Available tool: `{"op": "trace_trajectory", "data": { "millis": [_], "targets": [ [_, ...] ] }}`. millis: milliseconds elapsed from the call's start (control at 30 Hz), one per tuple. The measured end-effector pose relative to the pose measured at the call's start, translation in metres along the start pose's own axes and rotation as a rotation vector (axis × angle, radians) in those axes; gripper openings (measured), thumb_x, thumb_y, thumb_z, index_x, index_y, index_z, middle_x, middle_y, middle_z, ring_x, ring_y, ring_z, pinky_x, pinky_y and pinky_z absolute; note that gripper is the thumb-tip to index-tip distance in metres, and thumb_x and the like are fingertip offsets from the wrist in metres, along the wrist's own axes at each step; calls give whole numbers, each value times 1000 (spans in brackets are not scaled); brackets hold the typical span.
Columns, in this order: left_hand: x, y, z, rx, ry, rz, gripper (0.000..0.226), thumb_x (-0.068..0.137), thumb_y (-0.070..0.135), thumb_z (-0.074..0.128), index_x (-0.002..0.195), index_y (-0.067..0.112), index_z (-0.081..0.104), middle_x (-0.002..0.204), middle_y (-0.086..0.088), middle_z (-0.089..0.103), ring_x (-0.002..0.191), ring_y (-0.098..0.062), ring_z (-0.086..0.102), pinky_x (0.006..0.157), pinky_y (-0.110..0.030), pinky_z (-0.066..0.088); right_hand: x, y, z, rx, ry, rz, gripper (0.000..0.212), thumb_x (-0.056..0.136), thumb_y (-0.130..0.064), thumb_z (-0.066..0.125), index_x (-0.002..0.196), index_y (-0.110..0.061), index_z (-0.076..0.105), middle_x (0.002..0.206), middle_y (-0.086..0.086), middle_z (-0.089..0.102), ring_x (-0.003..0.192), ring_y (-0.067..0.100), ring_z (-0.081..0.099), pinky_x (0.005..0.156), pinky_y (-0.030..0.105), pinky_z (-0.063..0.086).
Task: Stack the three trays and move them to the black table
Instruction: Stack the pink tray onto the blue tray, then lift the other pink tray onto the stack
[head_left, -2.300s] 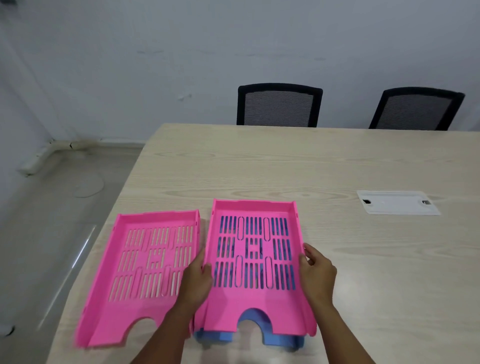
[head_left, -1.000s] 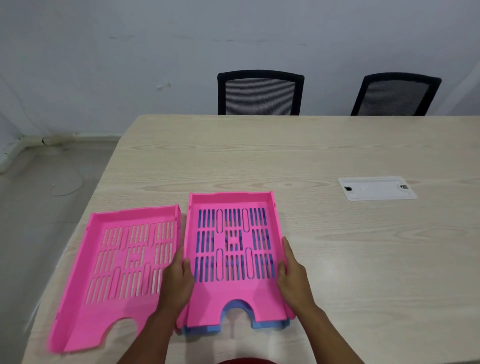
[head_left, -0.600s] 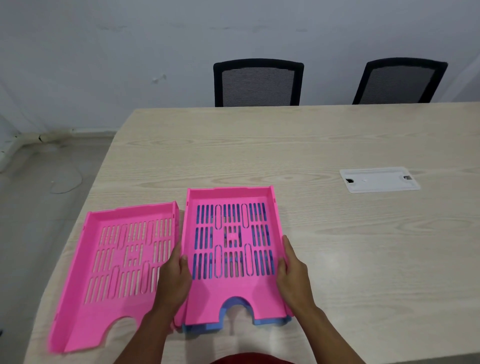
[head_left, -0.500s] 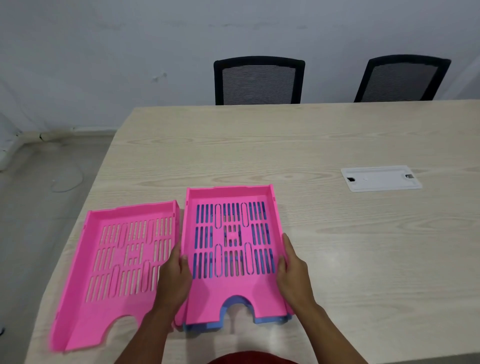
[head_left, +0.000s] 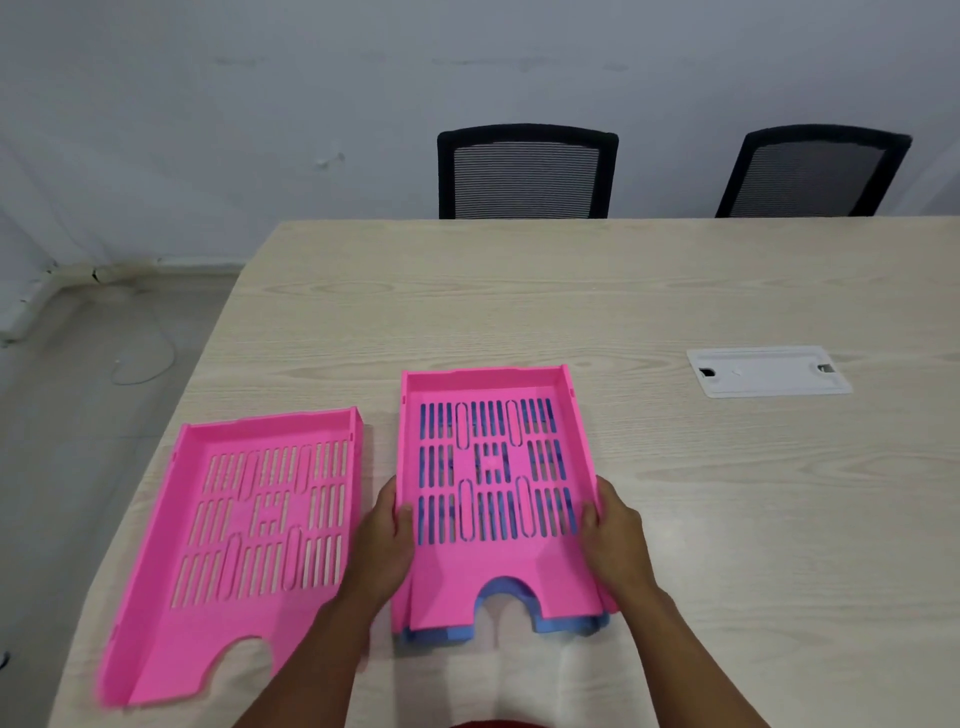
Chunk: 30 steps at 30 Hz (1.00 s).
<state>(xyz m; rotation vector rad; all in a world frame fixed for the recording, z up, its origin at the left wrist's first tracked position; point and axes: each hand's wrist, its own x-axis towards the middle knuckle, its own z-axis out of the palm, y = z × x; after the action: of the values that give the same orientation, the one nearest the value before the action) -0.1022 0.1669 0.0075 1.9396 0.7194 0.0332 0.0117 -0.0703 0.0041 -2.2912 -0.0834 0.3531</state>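
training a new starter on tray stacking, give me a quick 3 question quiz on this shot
1. True or false: the pink slotted plastic tray under the hands sits on a blue plastic tray.
2. Where is the second pink slotted tray? A) on the stack B) alone on the pale wood table, to the stack's left C) on a chair
3. Fill in: the left hand and right hand grip the top tray's two long ____.

Key: 1 true; 2 B; 3 sides
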Motion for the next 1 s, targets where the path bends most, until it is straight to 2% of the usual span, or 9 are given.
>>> {"op": "trace_trajectory", "data": {
  "millis": [133, 233, 333, 367, 433, 500, 667, 900, 1000],
  "targets": [
    [29, 15, 12, 10, -34, 24, 38, 105, 16, 37, 142, 17, 43, 90, 6, 68, 72, -11, 68, 61, -28, 55, 20, -1, -13, -5, 73, 11, 31, 97, -7, 44, 124, -8, 59, 91, 5, 68, 73, 17, 64, 68, 27, 49],
    [38, 17, 15, 0, -52, 39, 37, 104, 16, 39, 141, 18, 44, 100, 3, 70, 79, -7, 69, 64, -25, 56, 27, -8, -22, 24, 110, -1, 36, 97, -5, 46, 131, -6, 57, 115, 14, 71, 93, 26, 68, 84, 28, 51],
    [39, 10, 9, -21, -44, 32, 44, 103, 17, 43, 147, 16, 38, 129, -3, 63, 116, -21, 64, 90, -35, 54, 28, -18, -25, 23, 189, -22, 45, 99, -9, 48, 144, -3, 47, 139, 15, 59, 127, 30, 56, 105, 33, 41],
    [40, 7, 5, -16, -31, 23, 48, 103, 18, 45, 150, 14, 35, 141, -7, 55, 130, -26, 54, 101, -40, 49, 28, -22, -25, 26, 209, -42, 45, 99, -9, 49, 143, -3, 47, 139, 15, 59, 127, 28, 56, 105, 32, 41],
    [38, 0, -4, -29, -9, 16, 52, 102, 20, 48, 152, 13, 33, 154, -10, 43, 140, -27, 43, 110, -40, 39, 27, -32, -20, 39, 228, -91, 41, 97, -6, 49, 138, -3, 52, 128, 14, 65, 114, 25, 62, 96, 27, 44],
    [35, -5, -12, -55, 17, 21, 51, 102, 19, 49, 151, 11, 35, 155, -10, 42, 141, -25, 42, 112, -36, 35, 26, -43, -8, 43, 228, -140, 40, 96, -4, 50, 136, -4, 55, 124, 14, 67, 113, 28, 64, 96, 26, 43],
    [22, -18, -44, -55, 105, 43, 46, 101, 15, 50, 146, 9, 43, 149, -12, 50, 137, -24, 47, 109, -29, 34, 17, -79, 42, 36, 135, -249, 41, 95, -6, 55, 136, -1, 57, 135, 16, 63, 125, 29, 59, 108, 30, 38],
    [-4, -52, -108, -28, 263, 12, 41, 101, 15, 50, 142, 11, 49, 145, -11, 55, 135, -24, 50, 111, -33, 37, -15, -131, 119, 51, -46, -401, 39, 93, -5, 57, 132, 0, 60, 132, 16, 65, 123, 28, 61, 107, 22, 35],
    [-17, -74, -135, 1, 329, -23, 39, 100, 17, 51, 139, 16, 53, 145, -9, 55, 135, -26, 49, 113, -38, 36, -34, -150, 146, 40, -135, -433, 41, 94, -9, 56, 135, -2, 58, 135, 13, 63, 125, 27, 59, 110, 28, 38]
  ]
}}
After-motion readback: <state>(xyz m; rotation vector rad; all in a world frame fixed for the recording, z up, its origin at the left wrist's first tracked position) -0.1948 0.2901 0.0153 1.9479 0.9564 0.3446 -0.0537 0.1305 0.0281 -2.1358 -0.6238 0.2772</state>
